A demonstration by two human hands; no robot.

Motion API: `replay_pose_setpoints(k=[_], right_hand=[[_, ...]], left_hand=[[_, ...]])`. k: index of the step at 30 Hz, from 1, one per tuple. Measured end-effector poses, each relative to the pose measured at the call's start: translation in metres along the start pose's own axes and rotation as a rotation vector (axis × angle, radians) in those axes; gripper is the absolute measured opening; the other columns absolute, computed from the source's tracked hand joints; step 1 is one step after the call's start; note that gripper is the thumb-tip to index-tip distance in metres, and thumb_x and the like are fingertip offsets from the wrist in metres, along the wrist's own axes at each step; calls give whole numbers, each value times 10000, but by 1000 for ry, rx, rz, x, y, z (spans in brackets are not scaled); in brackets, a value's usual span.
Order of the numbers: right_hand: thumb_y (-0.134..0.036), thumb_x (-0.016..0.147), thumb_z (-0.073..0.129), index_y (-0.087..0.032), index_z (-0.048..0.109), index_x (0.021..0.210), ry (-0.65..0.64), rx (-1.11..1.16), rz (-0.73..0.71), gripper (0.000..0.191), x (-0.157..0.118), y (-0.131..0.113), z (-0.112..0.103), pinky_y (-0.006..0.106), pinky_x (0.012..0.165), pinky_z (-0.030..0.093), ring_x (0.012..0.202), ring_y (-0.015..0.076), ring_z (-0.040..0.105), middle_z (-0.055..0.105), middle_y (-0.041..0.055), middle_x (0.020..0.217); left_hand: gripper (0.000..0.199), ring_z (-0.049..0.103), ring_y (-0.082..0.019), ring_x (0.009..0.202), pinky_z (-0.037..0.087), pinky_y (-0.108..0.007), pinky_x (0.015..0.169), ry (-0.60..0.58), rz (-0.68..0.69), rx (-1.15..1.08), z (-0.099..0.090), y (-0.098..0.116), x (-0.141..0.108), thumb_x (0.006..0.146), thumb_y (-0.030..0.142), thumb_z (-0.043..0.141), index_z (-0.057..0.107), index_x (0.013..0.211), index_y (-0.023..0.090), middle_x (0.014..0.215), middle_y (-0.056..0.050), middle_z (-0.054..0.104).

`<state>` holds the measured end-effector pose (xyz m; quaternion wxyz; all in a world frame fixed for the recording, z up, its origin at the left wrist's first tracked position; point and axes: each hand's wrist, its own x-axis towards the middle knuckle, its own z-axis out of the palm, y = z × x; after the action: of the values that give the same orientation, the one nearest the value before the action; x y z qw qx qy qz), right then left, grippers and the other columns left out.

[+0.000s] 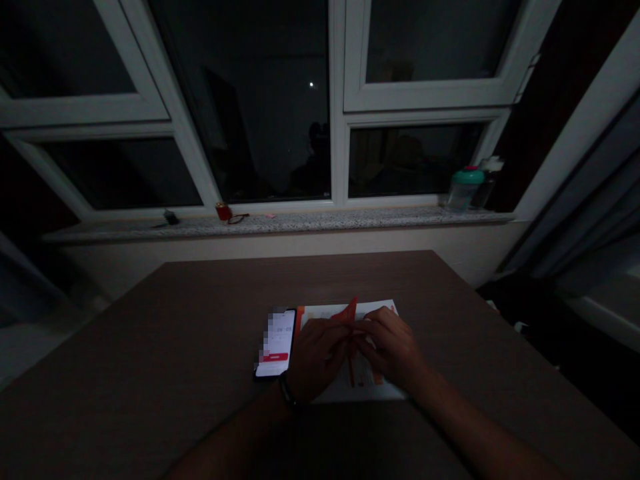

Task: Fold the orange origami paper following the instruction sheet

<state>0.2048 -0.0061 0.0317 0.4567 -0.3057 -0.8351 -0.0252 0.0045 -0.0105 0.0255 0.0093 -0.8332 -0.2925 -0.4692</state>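
Both hands meet over a printed sheet or booklet (385, 393) lying on the brown table. Between their fingertips is a piece of folded red paper (351, 310), one pointed corner sticking up above the fingers. My left hand (320, 350), with a dark band on the wrist, is closed on the paper from the left. From the right, my right hand (390, 340) pinches it too, fingers bent. Much of the red paper is hidden by the fingers. Just left of my left hand lies a phone (277, 343) with its screen lit.
The brown table (200, 313) reaches toward a speckled stone windowsill (310, 221). On the sill stand a green-lidded bottle (465, 187), a small red container (223, 212) and a small dark object (171, 217). Dark window panes rise behind; curtains hang at both sides. The light is dim.
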Motion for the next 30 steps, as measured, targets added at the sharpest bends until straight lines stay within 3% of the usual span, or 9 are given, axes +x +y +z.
replay_pose_setpoints(k=[6,14,22,26,30], right_hand=[[-216,905,617,-192,638,992,50,-21,-36,92,1,-2,-2,328,649,407,731,195,515,575,55,798],[-237,904,604,-203,648,1001,36,11,-37,111,3,-6,-5,348,683,416,768,205,536,602,58,817],[-251,909,605,-196,654,972,10,133,50,97,5,-5,-5,361,707,431,800,211,549,595,60,819],[-248,904,616,-205,668,951,41,228,84,82,5,-5,-6,350,688,433,771,202,551,594,50,797],[-221,900,606,-203,659,868,94,330,190,65,6,-4,-9,319,657,438,754,189,563,592,38,777]], left_hand=[[139,612,-168,856,492,-308,772,69,29,26,-2,1,-1,936,151,563,619,1051,206,953,-49,666],[134,620,-173,839,507,-318,753,53,21,18,-4,2,-1,950,168,533,621,1042,210,933,-56,677],[106,613,-160,812,487,-292,730,38,58,-52,-2,2,1,948,138,550,577,1027,204,894,-38,675],[173,614,-180,851,480,-314,756,8,-4,-56,-2,1,-1,936,167,572,577,1103,213,941,-45,678],[118,602,-194,826,468,-323,732,-4,-141,-23,-2,-1,-1,925,241,581,587,1036,203,909,-45,652]])
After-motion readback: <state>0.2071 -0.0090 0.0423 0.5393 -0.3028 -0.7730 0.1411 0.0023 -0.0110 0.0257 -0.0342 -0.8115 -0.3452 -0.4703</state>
